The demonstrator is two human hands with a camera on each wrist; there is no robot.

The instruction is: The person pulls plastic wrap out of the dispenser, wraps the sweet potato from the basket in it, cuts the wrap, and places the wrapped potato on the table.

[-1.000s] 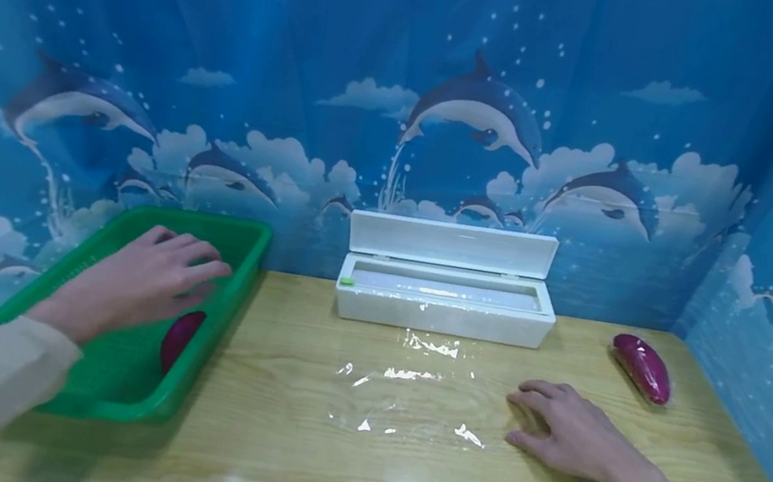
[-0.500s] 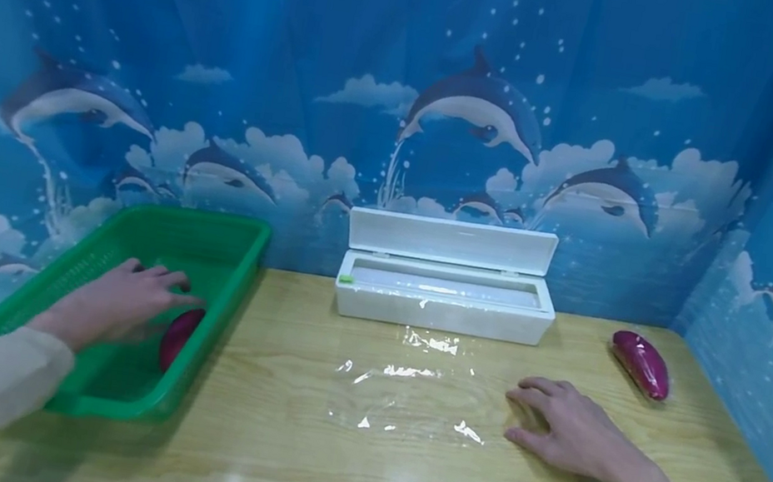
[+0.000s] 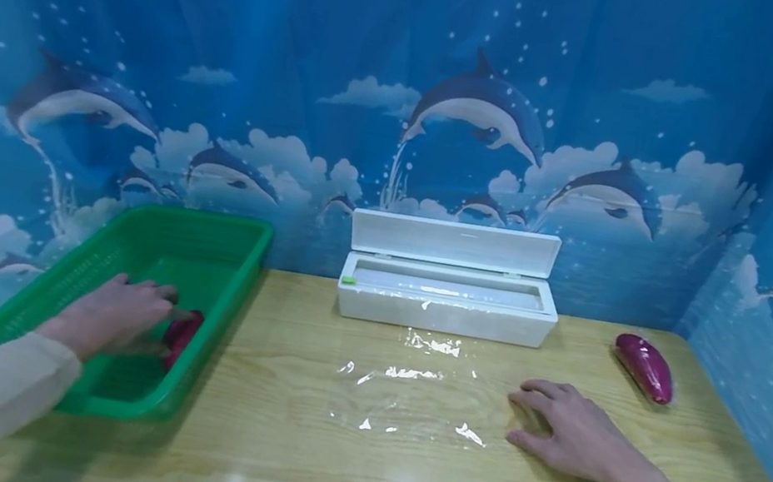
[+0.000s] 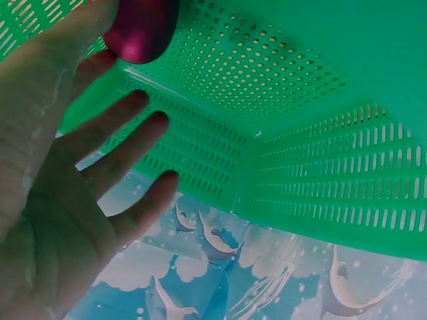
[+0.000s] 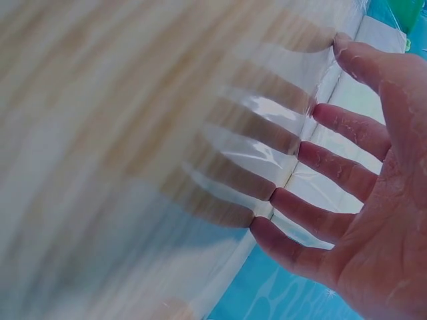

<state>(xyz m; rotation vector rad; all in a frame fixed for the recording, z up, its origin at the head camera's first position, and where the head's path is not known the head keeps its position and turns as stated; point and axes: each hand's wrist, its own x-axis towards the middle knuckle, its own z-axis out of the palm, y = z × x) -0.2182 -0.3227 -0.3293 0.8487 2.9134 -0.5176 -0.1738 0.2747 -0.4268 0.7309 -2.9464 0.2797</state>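
Left hand (image 3: 112,316) is in the green basket (image 3: 247,278) at left: fingers spread, thumb and index at the loose eggplant (image 3: 180,336) by the basket's right wall. Can't tell if there's any grip. Right hand (image 3: 572,431): fingers apart, nothing gripped, tips on the table (image 3: 276,459) by the clear film (image 3: 407,396). White box (image 3: 443,317) far middle, lid up. Wrapped eggplant (image 3: 645,369) far right.

Green basket (image 3: 110,406) open above, right wall (image 3: 220,316) just beside purple eggplant (image 3: 185,331), gap between basket and white box (image 3: 446,316)
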